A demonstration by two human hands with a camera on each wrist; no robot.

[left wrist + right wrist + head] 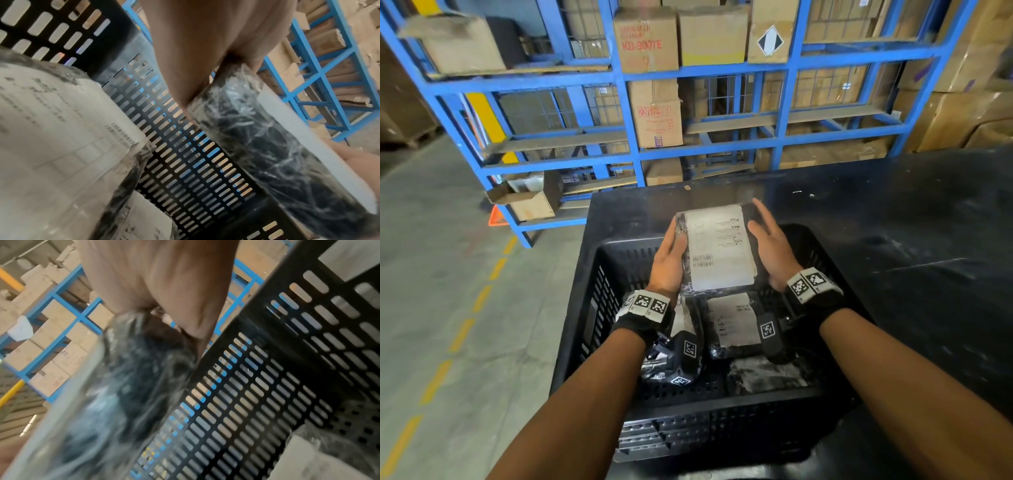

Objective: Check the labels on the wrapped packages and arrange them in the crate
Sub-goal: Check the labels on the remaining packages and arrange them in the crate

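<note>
Stretch-wrapped black package (717, 251) held label-up between left hand (669, 262) and right hand (774, 248), fingers straight, palms flat against its long edges, thumbs hidden; probably kept flat like that so the white label (719, 246) reads before stowing. Hovering over far end of black slotted crate (599, 291). Below the wrists, more wrapped labelled packages (732, 323) lying flat on crate floor.
</note>
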